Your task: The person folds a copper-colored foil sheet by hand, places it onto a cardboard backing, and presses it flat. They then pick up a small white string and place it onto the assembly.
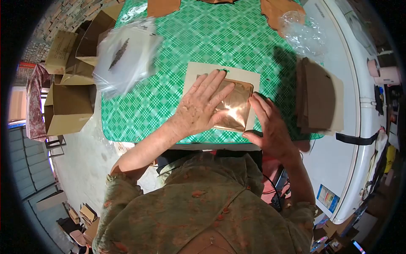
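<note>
A shiny copper-coloured flat packet [239, 99] lies on a cream card sheet [253, 77] near the table's front edge. Across its left part rests my left hand [201, 103], palm down with the fingers stretched out. My right hand [268, 122] is at the packet's right edge, fingers slightly bent and thumb apart, near the lower right corner. A small dark green mark shows at the top of the card, just beyond my left fingertips. Part of the packet and card is hidden under my left hand.
A green checked cloth [203, 38] covers the table. Clear plastic bags [127, 59] are stacked at left, brown card sheets [321, 95] at right. Crumpled clear plastic [302, 36] and brown pieces [163, 6] lie at the back. Cardboard boxes [69, 106] stand left; a white appliance [338, 169] stands right.
</note>
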Demonstrator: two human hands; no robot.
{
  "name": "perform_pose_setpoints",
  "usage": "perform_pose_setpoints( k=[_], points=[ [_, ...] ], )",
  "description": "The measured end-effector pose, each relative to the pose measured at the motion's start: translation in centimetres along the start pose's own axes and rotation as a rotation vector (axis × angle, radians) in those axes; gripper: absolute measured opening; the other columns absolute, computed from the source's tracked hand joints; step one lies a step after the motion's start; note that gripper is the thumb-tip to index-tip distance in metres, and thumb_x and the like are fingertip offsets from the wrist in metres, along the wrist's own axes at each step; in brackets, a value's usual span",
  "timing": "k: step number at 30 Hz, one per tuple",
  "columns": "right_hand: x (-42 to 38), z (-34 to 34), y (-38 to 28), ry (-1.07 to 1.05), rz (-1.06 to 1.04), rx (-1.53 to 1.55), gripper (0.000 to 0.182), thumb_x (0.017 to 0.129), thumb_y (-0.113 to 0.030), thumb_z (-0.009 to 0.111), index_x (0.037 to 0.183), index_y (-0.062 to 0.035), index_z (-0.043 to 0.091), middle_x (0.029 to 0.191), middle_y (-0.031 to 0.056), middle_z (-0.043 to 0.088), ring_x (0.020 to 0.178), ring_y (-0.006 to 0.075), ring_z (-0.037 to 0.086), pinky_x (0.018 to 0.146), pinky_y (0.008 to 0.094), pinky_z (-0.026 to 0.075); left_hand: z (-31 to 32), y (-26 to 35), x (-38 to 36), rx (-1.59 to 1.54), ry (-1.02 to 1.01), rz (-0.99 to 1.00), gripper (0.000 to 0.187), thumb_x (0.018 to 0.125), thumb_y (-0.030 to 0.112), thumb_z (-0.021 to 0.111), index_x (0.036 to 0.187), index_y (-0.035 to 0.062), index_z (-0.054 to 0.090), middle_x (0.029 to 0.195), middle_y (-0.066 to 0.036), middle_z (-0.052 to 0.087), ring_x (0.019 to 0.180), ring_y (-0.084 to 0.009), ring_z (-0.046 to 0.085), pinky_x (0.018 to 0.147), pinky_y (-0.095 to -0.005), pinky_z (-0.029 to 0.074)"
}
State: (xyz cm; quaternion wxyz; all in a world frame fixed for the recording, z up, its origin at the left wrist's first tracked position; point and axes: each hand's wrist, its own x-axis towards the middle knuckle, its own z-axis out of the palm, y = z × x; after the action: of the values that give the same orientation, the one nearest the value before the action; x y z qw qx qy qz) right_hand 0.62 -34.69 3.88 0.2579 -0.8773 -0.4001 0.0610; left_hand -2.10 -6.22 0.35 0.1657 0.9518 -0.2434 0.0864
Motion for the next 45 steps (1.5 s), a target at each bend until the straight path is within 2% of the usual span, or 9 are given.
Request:
perform_pose_setpoints(
  k=[8, 11, 18, 29, 34, 38, 40, 43, 45],
  points=[
    [0.0, 0.2, 0.9, 0.09, -0.089, 0.05, 0.105, 0.078, -0.025, 0.093, 0.163, -0.0017, 0.036, 0.166, 0.0202, 0.04, 0.153, 0.0418, 0.042, 0.129, 0.0577, 0.031, -0.2, 0.8, -0.1, 0.027, -0.029, -0.054, 0.077, 0.103, 0.046, 0.064, 0.168, 0.0128, 0.04, 0.174, -0.024, 0.03, 0.161, -0.044, 0.03, 0.131, -0.0594, 0.024],
    [0.6, 0.0, 0.8, 0.115, -0.09, -0.105, 0.101, 0.081, -0.032, 0.091, 0.162, -0.0018, 0.038, 0.167, 0.0216, 0.04, 0.156, 0.043, 0.038, 0.13, 0.0619, 0.024, -0.1, 1.1, -0.1, 0.049, -0.04, -0.075, 0.076, 0.104, 0.047, 0.062, 0.168, 0.013, 0.039, 0.175, -0.024, 0.029, 0.162, -0.0434, 0.029, 0.132, -0.0596, 0.021],
    [1.7, 1.9, -1.3, 0.032, -0.099, -0.253, 0.095, 0.09, -0.061, 0.074, 0.159, -0.0021, 0.049, 0.172, 0.0244, 0.036, 0.163, 0.0391, 0.03, 0.127, 0.0735, 0.007, 0.1, 1.2, -0.2, 0.111, -0.066, -0.089, 0.076, 0.105, 0.049, 0.059, 0.169, 0.0139, 0.039, 0.177, -0.021, 0.027, 0.164, -0.0429, 0.024, 0.133, -0.0612, 0.017],
    [1.9, 3.0, -1.2, 0.031, -0.061, -0.293, 0.091, 0.093, -0.058, 0.074, 0.16, -0.0015, 0.048, 0.172, 0.0264, 0.034, 0.163, 0.0401, 0.028, 0.124, 0.0748, 0.014, 0.2, 0.8, -0.4, 0.036, -0.003, -0.085, 0.075, 0.108, 0.053, 0.054, 0.17, 0.0146, 0.037, 0.177, -0.02, 0.028, 0.165, -0.0427, 0.022, 0.133, -0.0607, 0.015],
    [1.8, 3.2, -1.2, 0.018, -0.055, -0.296, 0.09, 0.094, -0.056, 0.075, 0.16, -0.0015, 0.048, 0.172, 0.0269, 0.033, 0.163, 0.0401, 0.028, 0.124, 0.0748, 0.015, -3.5, 0.8, 1.6, 0.175, 0.001, -0.008, 0.074, 0.109, 0.053, 0.051, 0.17, 0.0143, 0.036, 0.177, -0.018, 0.029, 0.164, -0.041, 0.025, 0.133, -0.061, 0.017],
    [1.9, 3.2, -1.1, 0.035, -0.066, -0.287, 0.092, 0.093, -0.054, 0.076, 0.163, -0.0019, 0.044, 0.173, 0.0258, 0.033, 0.163, 0.0397, 0.028, 0.124, 0.0752, 0.015, -0.4, -0.4, 2.3, -0.111, 0.043, 0.073, 0.073, 0.11, 0.056, 0.049, 0.17, 0.0156, 0.037, 0.176, -0.016, 0.031, 0.164, -0.0386, 0.026, 0.132, -0.0621, 0.019],
    [1.9, 3.2, -1.3, 0.041, -0.062, -0.274, 0.094, 0.093, -0.053, 0.076, 0.164, -0.0018, 0.042, 0.173, 0.0255, 0.033, 0.163, 0.0395, 0.028, 0.124, 0.0755, 0.014, 0.7, -0.4, 1.9, -0.025, 0.031, 0.056, 0.073, 0.11, 0.057, 0.049, 0.17, 0.0161, 0.037, 0.176, -0.016, 0.032, 0.164, -0.038, 0.026, 0.132, -0.0619, 0.019],
    [1.9, 3.3, -1.0, 0.026, -0.064, -0.286, 0.1, 0.09, -0.049, 0.078, 0.166, -0.0004, 0.036, 0.174, 0.0254, 0.03, 0.164, 0.0389, 0.027, 0.128, 0.0697, 0.01, 1.2, 0.0, 1.6, 0.029, 0.0, 0.023, 0.074, 0.11, 0.058, 0.048, 0.17, 0.0167, 0.036, 0.177, -0.014, 0.031, 0.165, -0.0376, 0.025, 0.133, -0.061, 0.016],
    [1.8, 2.8, -0.9, 0.047, -0.078, -0.223, 0.097, 0.091, -0.049, 0.078, 0.165, 0.0006, 0.038, 0.173, 0.0252, 0.032, 0.164, 0.0398, 0.026, 0.127, 0.0719, 0.011, 1.2, -0.1, 1.5, 0.045, -0.01, 0.019, 0.074, 0.11, 0.058, 0.049, 0.17, 0.0166, 0.036, 0.177, -0.015, 0.031, 0.165, -0.0376, 0.025, 0.133, -0.0609, 0.015]
  ],
)
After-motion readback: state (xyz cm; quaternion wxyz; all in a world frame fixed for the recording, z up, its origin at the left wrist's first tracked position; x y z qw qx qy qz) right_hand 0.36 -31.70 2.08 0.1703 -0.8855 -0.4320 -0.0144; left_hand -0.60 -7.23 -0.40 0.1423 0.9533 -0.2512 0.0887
